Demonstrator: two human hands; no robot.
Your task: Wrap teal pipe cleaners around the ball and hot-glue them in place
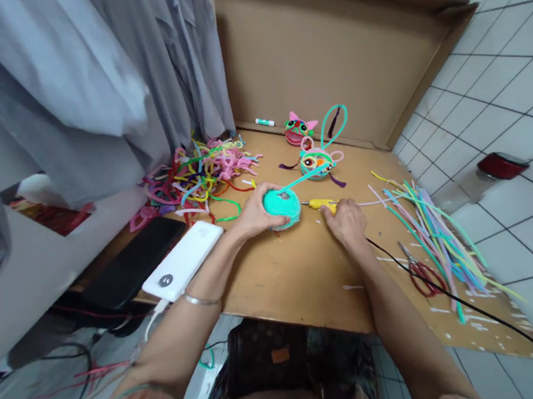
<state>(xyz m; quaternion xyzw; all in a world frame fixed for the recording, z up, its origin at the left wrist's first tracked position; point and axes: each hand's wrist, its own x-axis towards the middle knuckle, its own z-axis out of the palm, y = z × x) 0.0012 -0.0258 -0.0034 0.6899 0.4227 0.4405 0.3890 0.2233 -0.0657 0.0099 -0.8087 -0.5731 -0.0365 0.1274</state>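
Observation:
My left hand point(257, 212) is wrapped round the left side of a turquoise fuzzy coil point(283, 206), from which one turquoise strip stretches up and right. In my right hand point(347, 220) is a yellow glue gun point(321, 204), held low over the cardboard with its metal tip pointing left at the coil, a small gap between them. Behind them sits a round animal-face figure point(316, 162) with pink ears, a turquoise loop and purple tassels. A second, red and green figure with pink ears point(299, 128) stands farther back.
Tangled colourful pipe cleaners point(214, 167) lie at the back left. Straight pipe cleaners point(438, 230) and red-handled scissors point(424, 276) are on the right. A white power bank point(182, 260) and black device point(133, 261) lie left. The glue gun's black cord point(484, 310) runs right. Cardboard point(326, 56) stands behind.

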